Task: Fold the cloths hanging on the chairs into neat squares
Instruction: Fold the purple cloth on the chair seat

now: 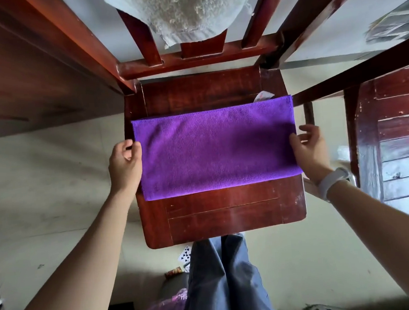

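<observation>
A purple cloth (215, 149) lies folded into a wide rectangle across the dark red wooden chair seat (224, 216). My left hand (125, 164) pinches the cloth's left short edge between thumb and fingers. At the right short edge my right hand (309, 148) has its thumb on top of the cloth and its fingers curled behind the edge. A white fluffy cloth (182, 12) hangs over the chair's backrest at the top of the view.
A second wooden chair (393, 129) stands close on the right, and a dark table edge (26, 77) on the left. A playing card (184, 254) and small items lie on the floor by my legs. A card corner (263, 95) peeks out behind the purple cloth.
</observation>
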Demonstrator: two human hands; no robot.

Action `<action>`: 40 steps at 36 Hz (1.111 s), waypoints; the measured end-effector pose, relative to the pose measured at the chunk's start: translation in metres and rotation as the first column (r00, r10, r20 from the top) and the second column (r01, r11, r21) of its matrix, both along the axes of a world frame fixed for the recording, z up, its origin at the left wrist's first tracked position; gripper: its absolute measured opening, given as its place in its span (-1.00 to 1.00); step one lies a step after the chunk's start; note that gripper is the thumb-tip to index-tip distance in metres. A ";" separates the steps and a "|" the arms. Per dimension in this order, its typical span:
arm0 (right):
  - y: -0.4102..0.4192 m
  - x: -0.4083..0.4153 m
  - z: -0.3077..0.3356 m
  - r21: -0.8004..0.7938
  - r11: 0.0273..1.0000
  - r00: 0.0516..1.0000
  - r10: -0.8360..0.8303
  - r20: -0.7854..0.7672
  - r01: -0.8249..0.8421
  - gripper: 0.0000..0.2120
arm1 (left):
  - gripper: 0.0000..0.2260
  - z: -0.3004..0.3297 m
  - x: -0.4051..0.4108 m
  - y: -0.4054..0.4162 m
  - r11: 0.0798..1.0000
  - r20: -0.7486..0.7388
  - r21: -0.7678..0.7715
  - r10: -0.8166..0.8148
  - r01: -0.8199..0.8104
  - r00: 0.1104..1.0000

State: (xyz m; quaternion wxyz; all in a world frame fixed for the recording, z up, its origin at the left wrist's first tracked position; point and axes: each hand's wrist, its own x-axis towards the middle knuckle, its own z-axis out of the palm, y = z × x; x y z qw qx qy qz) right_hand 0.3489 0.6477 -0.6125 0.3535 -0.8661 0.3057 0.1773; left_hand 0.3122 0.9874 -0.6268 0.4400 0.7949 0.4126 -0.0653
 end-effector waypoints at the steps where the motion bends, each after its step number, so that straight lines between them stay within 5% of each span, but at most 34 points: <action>1: 0.001 0.007 -0.001 0.018 1.000 0.999 -0.019 0.033 0.019 -0.49 | -0.72 -0.001 0.007 0.001 1.000 0.021 -0.011 0.023 -0.023 1.000; 7: 0.008 0.050 -0.011 0.068 0.987 0.984 -0.151 0.095 0.145 -0.71 | -0.76 -0.011 0.039 0.008 1.000 0.102 0.018 0.008 -0.009 0.995; 16: 0.012 0.062 -0.021 -0.055 0.995 0.983 -0.072 0.172 0.082 -0.76 | -0.78 -0.015 0.042 0.003 0.983 0.120 0.185 -0.028 0.006 0.992; 20: 0.022 0.048 -0.010 -0.229 0.972 0.907 0.141 0.397 -0.051 -0.68 | -0.70 -0.007 0.029 -0.008 0.901 0.193 0.392 -0.277 0.185 0.941; 23: 0.042 0.031 0.000 -0.407 0.822 0.725 0.554 0.410 -0.398 -0.61 | -0.66 -0.003 0.017 -0.026 0.703 0.107 0.569 -0.578 0.427 0.809; 26: 0.066 0.015 -0.012 -0.517 0.498 0.415 0.867 0.277 -0.696 -0.52 | -0.61 -0.011 0.008 -0.047 0.457 -0.040 0.558 -0.819 0.693 0.572; 28: 0.080 0.008 -0.025 -0.539 0.331 0.319 0.940 0.119 -0.775 -0.51 | -0.58 -0.019 0.009 -0.057 0.330 -0.142 0.533 -0.873 0.779 0.467; 32: 0.084 0.015 -0.042 -0.529 0.330 0.416 0.908 -0.049 -0.782 -0.50 | -0.54 -0.034 0.019 -0.055 0.350 -0.271 0.510 -0.802 0.786 0.533; 40: 0.032 0.033 -0.051 -0.573 0.403 0.533 0.843 -0.072 -0.714 -0.51 | -0.49 -0.044 0.009 -0.023 0.436 -0.310 0.531 -0.698 0.727 0.645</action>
